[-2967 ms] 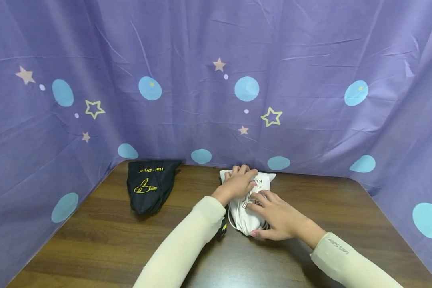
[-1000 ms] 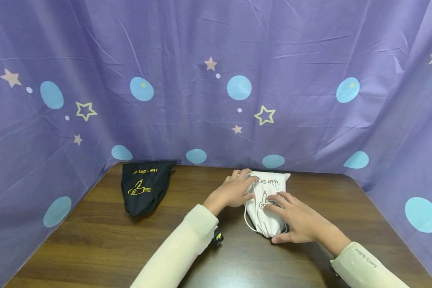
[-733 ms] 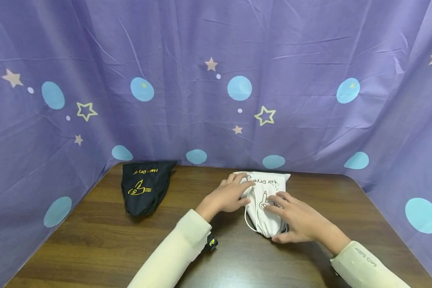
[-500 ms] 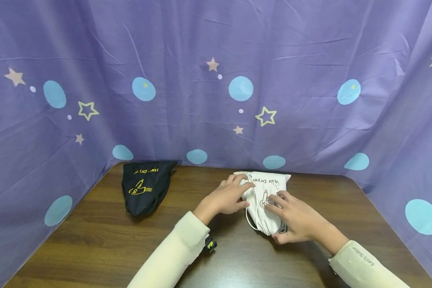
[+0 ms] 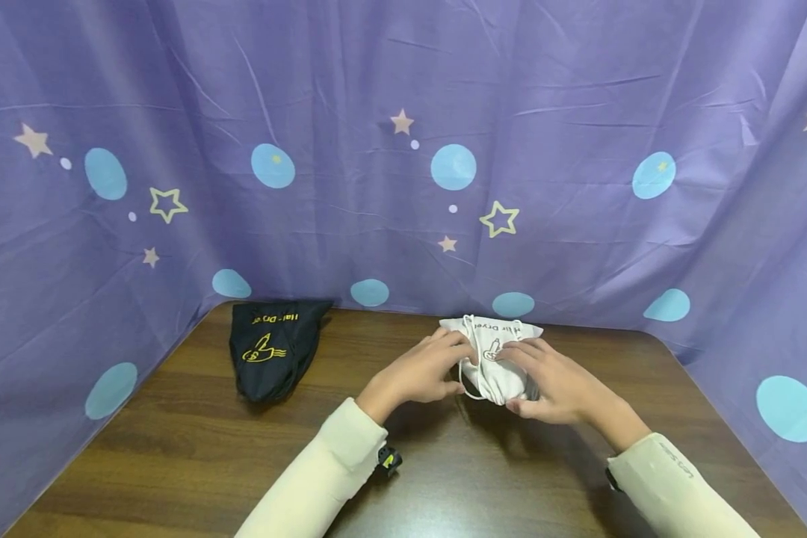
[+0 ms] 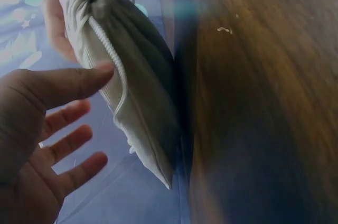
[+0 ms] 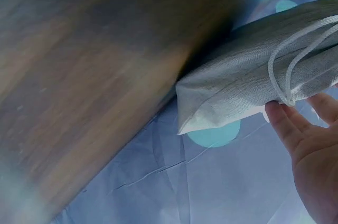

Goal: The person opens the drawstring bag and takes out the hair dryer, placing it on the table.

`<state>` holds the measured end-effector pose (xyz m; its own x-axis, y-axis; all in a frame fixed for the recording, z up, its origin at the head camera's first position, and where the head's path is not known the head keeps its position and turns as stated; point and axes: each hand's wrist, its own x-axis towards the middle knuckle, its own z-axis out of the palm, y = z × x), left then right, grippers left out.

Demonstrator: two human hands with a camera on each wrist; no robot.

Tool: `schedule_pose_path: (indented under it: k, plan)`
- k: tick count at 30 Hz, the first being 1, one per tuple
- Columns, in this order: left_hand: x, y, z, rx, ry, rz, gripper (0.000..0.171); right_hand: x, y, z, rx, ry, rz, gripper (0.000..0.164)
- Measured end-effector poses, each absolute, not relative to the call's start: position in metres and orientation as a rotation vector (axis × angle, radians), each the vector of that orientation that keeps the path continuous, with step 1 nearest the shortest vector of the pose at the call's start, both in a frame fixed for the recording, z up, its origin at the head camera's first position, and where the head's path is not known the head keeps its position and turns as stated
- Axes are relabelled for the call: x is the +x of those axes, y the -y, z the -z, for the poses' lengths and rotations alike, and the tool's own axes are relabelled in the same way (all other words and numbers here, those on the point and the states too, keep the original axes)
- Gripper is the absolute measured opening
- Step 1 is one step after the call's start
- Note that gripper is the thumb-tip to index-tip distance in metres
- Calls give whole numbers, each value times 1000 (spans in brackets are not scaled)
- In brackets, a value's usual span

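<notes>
A white drawstring bag (image 5: pixel 504 379) printed "Hair Dryer" stands at the far side of the table, its gathered neck end raised and its flat end low near the curtain. My right hand (image 5: pixel 558 381) grips it near the gathered neck, thumb at the neck and fingers along the printed face. On the bag's other side, my left hand (image 5: pixel 417 371) has its fingers spread. In the left wrist view, the left thumb (image 6: pixel 79 82) overlaps the bag beside its white cord (image 6: pixel 112 49). Loops of cord (image 7: pixel 274 63) hang across the cloth in the right wrist view.
A black drawstring bag (image 5: pixel 269 373) with yellow "Hair Dryer" print lies at the back left of the wooden table (image 5: pixel 175 456). Directly behind the table's far edge hangs a purple curtain (image 5: pixel 350 224) with stars and blue dots. A small black device (image 5: pixel 388 459) is on the left wrist.
The white bag first shifted right along the table. Since half a second ago, its near, gathered end has risen with my right hand, while my left hand stays beside it.
</notes>
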<state>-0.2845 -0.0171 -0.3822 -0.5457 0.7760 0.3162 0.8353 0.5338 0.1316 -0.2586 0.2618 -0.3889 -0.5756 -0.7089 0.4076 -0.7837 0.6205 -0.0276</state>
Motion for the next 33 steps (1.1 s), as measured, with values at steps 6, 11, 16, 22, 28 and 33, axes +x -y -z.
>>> schedule_pose_path:
  k: [6, 11, 16, 22, 28, 33]
  plan:
    - [-285, 13, 382, -1428, 2393, 445, 35, -265, -261, 382, 1125, 2516, -427, 60]
    - [-284, 8, 381, -1428, 2306, 480, 29, -270, -260, 378, 1076, 2525, -490, 58]
    - [-288, 3, 379, -1444, 2252, 530, 24, -274, -258, 372, 1030, 2547, -526, 52]
    - [-294, -2, 375, -1423, 2204, 570, 15, -277, -255, 363, 975, 2617, -647, 40]
    - [-298, -4, 372, -1346, 2232, 548, 12, -279, -253, 357, 985, 2599, -753, 34]
    - [-301, -8, 367, -1296, 2261, 553, 14, -279, -253, 355, 975, 2569, -813, 31]
